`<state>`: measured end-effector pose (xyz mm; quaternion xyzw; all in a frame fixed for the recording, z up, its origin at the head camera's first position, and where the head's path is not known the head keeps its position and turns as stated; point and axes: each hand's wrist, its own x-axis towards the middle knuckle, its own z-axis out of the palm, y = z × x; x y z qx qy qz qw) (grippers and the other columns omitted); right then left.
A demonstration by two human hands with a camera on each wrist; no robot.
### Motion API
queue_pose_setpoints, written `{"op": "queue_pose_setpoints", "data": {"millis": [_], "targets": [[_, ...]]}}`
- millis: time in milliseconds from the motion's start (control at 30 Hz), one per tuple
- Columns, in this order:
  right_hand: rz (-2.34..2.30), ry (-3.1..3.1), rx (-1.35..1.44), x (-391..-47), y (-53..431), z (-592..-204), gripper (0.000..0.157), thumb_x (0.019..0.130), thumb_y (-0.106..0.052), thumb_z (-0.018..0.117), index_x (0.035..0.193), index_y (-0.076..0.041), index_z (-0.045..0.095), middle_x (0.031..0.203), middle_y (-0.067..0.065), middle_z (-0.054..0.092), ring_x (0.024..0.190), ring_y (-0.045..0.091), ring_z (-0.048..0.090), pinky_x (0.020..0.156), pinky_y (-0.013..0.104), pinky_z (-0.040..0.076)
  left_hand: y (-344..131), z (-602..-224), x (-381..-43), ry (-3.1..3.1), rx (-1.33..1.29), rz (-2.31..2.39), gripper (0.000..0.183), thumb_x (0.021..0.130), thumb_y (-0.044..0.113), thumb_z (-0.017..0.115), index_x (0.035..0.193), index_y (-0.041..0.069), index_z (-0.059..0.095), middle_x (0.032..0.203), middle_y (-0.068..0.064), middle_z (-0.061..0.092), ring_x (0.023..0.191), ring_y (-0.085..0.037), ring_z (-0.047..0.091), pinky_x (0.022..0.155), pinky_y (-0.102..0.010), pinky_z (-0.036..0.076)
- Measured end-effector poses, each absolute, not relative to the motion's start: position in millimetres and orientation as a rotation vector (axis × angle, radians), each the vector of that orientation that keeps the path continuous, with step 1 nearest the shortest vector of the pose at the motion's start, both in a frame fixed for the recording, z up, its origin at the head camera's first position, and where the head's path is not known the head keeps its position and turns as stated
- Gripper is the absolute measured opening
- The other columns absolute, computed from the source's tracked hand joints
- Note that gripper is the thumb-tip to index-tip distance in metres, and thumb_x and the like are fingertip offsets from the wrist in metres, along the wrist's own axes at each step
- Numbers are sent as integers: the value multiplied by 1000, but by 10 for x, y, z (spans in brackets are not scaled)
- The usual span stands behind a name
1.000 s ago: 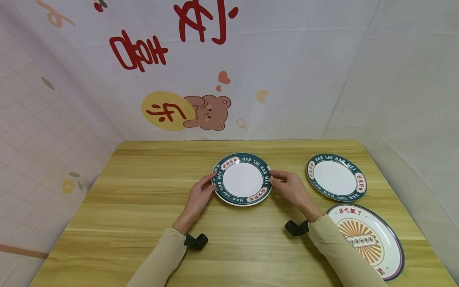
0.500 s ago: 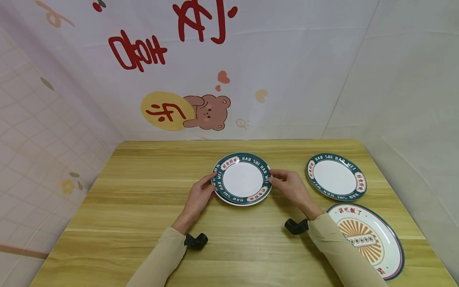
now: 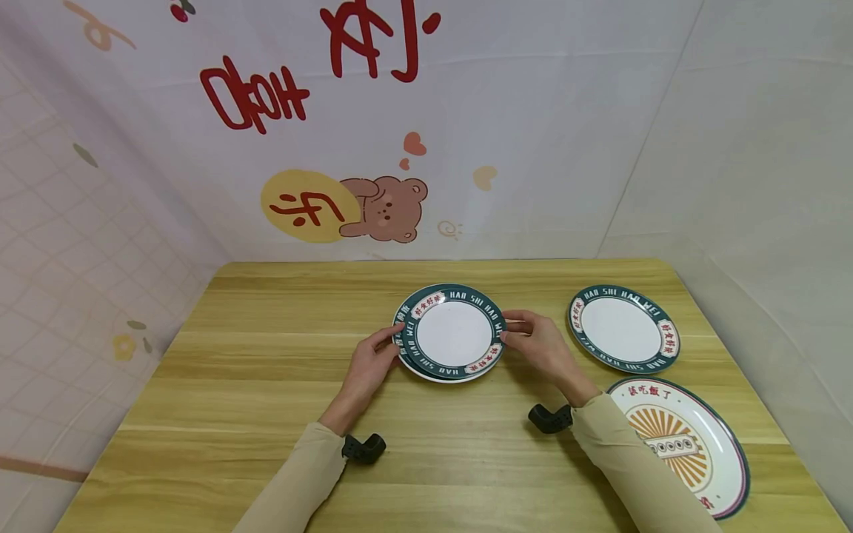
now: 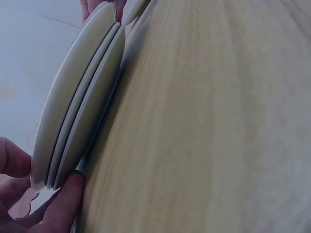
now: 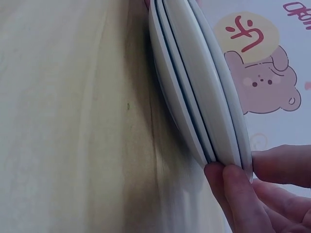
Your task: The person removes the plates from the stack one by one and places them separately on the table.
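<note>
A stack of several round plates lies in the middle of the wooden table. Its top plate (image 3: 455, 333) has a white centre and a dark green rim with white lettering, and it sits a little to the right of the plate beneath, whose green rim (image 3: 403, 358) shows at the left. My left hand (image 3: 369, 370) pinches the stack's left edge; the left wrist view shows fingertips on both sides of the stacked rims (image 4: 77, 104). At the right edge, my right hand (image 3: 543, 352) grips the rims (image 5: 209, 87) between thumb and fingers.
A matching green-rimmed plate (image 3: 623, 329) lies at the back right of the table (image 3: 266, 414). In front of it is a larger oval plate (image 3: 723, 451) with an orange sunburst, partly covered by the right sleeve (image 3: 626, 451). A printed cloth wall (image 3: 546, 148) stands behind.
The top plate has slid slightly right, so more of the lower plate's rim shows at the left. My right fingers have shifted a little with it; my left hand stays almost in place.
</note>
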<state>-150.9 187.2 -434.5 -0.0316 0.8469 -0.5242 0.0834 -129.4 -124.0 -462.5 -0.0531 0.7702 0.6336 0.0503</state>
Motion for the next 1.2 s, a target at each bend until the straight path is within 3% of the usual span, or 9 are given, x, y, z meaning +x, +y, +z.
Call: {"op": "queue_pose_setpoints", "data": {"millis": [267,467,1000,1200], "targets": [[-1609,2469,-71,-1529,1859,-4339,48,98,-7,67,142,5,55,133,28,64,123,39,63,93,34,59,-1248,-4625,-1286,2364,-161,1912,43,100,5,56,142,11,65,148,-12,56,114,-21,60,83,-18,54],[-1560,2457,-4,-1520,1859,-4319,54,99,-8,66,148,4,49,135,28,62,122,38,64,96,38,58,-1238,-4638,-1279,2348,-167,1907,44,100,7,57,142,14,65,149,-9,56,118,-20,59,88,-19,54],[-1580,2436,-1,-1543,1868,-4319,50,100,-9,63,144,11,52,133,28,64,118,34,65,94,32,59,-1237,-4626,-1297,2243,-164,1981,45,100,2,54,144,10,62,152,-16,52,118,-23,61,92,-27,58],[-1617,2406,-1,-1546,1887,-4329,49,101,-8,61,144,12,51,134,29,63,117,34,66,95,36,59,-1241,-4618,-1294,2215,-158,1983,45,101,3,54,145,11,61,154,-15,50,123,-23,60,96,-29,57]]}}
